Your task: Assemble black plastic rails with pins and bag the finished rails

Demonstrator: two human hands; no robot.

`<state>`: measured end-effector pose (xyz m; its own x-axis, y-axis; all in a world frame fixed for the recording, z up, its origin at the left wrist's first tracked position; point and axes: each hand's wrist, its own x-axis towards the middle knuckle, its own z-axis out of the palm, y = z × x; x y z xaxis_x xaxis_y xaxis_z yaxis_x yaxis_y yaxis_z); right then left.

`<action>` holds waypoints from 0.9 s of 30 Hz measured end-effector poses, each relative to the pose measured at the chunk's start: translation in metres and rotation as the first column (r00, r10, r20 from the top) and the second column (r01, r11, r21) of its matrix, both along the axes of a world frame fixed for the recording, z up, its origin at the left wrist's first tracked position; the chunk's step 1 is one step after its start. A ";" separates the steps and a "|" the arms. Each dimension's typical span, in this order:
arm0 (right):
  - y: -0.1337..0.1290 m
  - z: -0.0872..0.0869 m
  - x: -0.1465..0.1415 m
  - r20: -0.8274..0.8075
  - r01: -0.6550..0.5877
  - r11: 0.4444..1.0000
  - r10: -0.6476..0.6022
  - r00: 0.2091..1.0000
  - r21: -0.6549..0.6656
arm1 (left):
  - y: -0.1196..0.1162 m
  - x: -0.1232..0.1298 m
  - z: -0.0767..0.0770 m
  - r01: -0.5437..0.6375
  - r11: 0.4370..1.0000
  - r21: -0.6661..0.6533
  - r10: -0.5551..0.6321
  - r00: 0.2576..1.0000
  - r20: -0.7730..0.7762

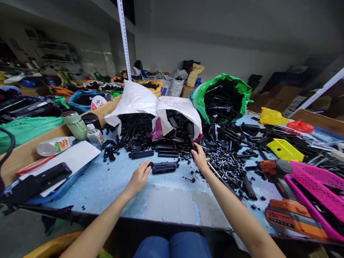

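My left hand [140, 176] is closed at the left end of a long black plastic part [164, 167], which lies level just above or on the blue tabletop [115, 184]. Held up by my right hand [199, 157] is another black plastic piece [190, 134], in front of the mouth of a white sack [180, 104]. Black parts fill this sack and a second white sack [137, 98] to its left. Two more black parts [141, 154] lie flat in front of the sacks. Beside my right forearm spreads a pile of screws and small black pieces [228, 161].
An orange and black cordless drill [285, 211] lies at the right, by a pink basket [314, 175] and a yellow tray [286, 150]. Behind stands a green sack [225, 98] of black parts. A green flask [75, 124], a bottle [94, 134] and white paper [67, 163] are at the left.
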<state>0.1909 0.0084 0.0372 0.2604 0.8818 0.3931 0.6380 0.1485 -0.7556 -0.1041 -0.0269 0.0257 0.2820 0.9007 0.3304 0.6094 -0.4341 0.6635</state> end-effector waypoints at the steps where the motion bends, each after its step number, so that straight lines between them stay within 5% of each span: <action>1: -0.010 0.002 -0.006 -0.079 -0.063 0.997 0.060 0.995 -0.038 | -0.010 0.011 0.002 0.045 0.997 -0.058 -0.040 0.996 0.075; 3: -0.034 0.001 -0.019 -0.317 -0.279 0.952 0.228 0.921 -0.126 | -0.028 0.032 0.006 0.154 0.972 -0.179 -0.113 0.969 0.220; 6: -0.074 -0.009 -0.043 -0.655 -0.595 0.795 0.387 0.648 -0.119 | -0.048 0.058 0.011 0.269 0.918 -0.290 -0.136 0.903 0.409; 8: -0.096 -0.015 -0.055 -0.748 -0.678 0.731 0.405 0.526 -0.081 | -0.058 0.070 0.012 0.244 0.921 -0.304 -0.077 0.878 0.472; 11: -0.114 -0.020 -0.066 -0.787 -0.698 0.715 0.409 0.462 -0.038 | -0.068 0.077 0.010 0.159 0.941 -0.299 0.006 0.875 0.484; 18: -0.117 -0.014 -0.065 -0.742 -0.678 0.736 0.452 0.494 -0.003 | -0.075 0.075 0.015 0.073 0.994 -0.080 -0.044 0.950 0.310; 22: -0.121 -0.013 -0.061 -0.585 -0.626 0.778 0.485 0.650 -0.051 | -0.077 0.076 0.019 0.100 0.995 0.025 -0.104 0.970 0.219; 27: -0.123 -0.005 -0.047 -0.197 -0.585 0.810 0.568 0.799 -0.036 | -0.080 0.076 0.020 0.147 0.983 0.114 -0.162 0.976 0.143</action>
<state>0.1441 -0.1143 0.0322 -0.2533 0.9188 0.3027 0.3178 0.3745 -0.8711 -0.0283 -0.1071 0.0456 0.3549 0.8094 0.4678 0.4259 -0.5854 0.6899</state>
